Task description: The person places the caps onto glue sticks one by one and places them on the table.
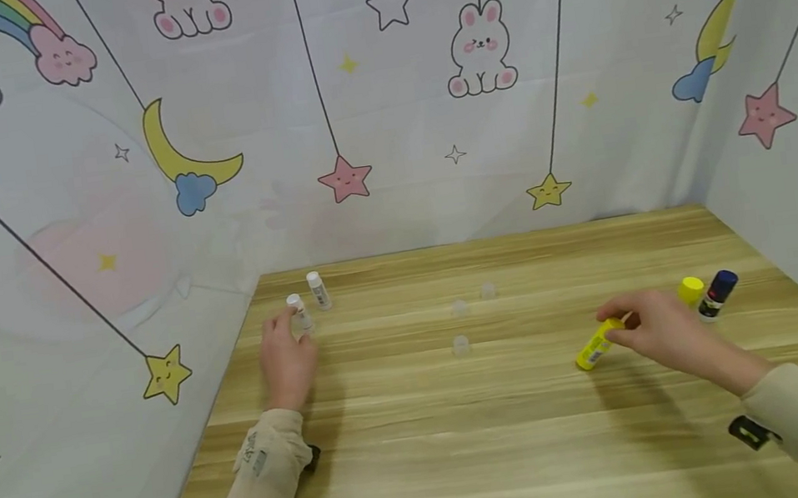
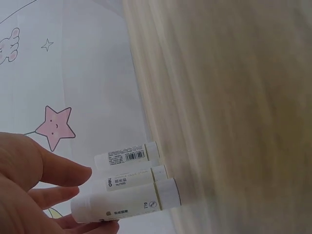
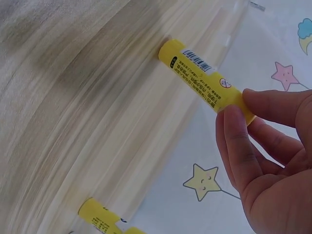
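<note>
My left hand (image 1: 288, 360) is at the far left of the table, its fingers beside the white glue sticks. Two upright white glue sticks show in the head view, the nearer one (image 1: 299, 311) and the farther one (image 1: 319, 291). The left wrist view shows three; the closest stick (image 2: 129, 201) stands in front of the fingers, with the thumb apart from it. Across the table my right hand (image 1: 655, 329) pinches the upper end of a yellow glue stick (image 1: 596, 349), which leans. Its lower end is at the tabletop; contact is unclear.
Behind the right hand stand another yellow glue stick (image 1: 691, 290) and a dark-capped one (image 1: 719, 294). Several small clear caps, such as this near cap (image 1: 461, 345), lie mid-table. A printed curtain (image 1: 411, 113) borders the wooden tabletop (image 1: 427, 464).
</note>
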Demonstrator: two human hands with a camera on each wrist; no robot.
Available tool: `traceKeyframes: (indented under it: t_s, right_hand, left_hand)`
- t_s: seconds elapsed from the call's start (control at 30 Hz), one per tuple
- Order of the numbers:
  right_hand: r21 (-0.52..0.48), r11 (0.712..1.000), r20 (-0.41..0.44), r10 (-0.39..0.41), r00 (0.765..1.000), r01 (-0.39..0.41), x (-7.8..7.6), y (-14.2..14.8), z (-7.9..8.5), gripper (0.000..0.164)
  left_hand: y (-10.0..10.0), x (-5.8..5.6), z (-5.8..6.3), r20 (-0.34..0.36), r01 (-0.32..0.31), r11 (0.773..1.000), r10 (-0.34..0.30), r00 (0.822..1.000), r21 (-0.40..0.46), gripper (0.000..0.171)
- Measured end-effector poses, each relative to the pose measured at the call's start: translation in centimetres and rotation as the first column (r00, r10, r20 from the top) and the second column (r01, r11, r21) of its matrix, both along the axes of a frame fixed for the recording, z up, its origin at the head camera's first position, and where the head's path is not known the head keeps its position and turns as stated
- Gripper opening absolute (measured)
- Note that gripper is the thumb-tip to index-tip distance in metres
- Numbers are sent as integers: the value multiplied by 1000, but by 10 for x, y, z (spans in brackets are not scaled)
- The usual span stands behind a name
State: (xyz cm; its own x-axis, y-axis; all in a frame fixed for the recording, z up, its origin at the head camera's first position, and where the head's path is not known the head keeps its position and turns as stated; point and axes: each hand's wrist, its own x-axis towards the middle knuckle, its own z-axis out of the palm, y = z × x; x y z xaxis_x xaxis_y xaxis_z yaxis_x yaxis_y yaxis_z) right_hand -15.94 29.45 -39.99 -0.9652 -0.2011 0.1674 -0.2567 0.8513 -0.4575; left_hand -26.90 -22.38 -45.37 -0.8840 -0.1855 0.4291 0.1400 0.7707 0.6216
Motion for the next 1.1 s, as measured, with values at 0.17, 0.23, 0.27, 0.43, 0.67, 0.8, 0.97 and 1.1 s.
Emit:
traceKeyframes:
  t_s: [0.17, 0.23, 0.27, 0.43, 0.67, 0.8, 0.97, 1.1]
  right_hand:
    - [6, 1000, 0, 5, 1000, -5, -1, 5, 1, 26]
    - [19, 1000, -5, 3, 1000, -3, -2, 7, 2, 26]
    - [23, 1000, -7, 3, 1000, -3, -2, 8, 2, 26]
    - [33, 999, -11, -2, 1000, 2, -2, 11, 3, 26]
    - [54, 999, -26, -8, 1000, 10, -3, 14, 6, 24]
    - [67, 998, -35, -13, 999, 15, -5, 16, 6, 23]
    - [86, 996, -58, -13, 998, 18, -7, 23, 8, 23]
    - [103, 994, -70, -16, 997, 23, -8, 29, 9, 24]
  left_hand:
    - [-6, -2, -3, 67, -15, 997, 9, 998, 80, 70]
    - [-8, -3, -4, 101, -33, 993, 22, 995, 113, 77]
    - [-9, -3, -5, 118, -44, 991, 29, 993, 125, 79]
    - [-12, -2, -3, 179, -92, 983, 62, 982, 162, 75]
    - [-14, 1, -2, 252, -118, 987, 88, 964, 108, 45]
    - [-16, 3, -5, 266, -117, 990, 94, 960, 75, 30]
    - [-16, 4, -5, 251, -105, 991, 82, 964, 78, 27]
    - [-12, 6, 0, 230, -85, 992, 61, 971, 93, 29]
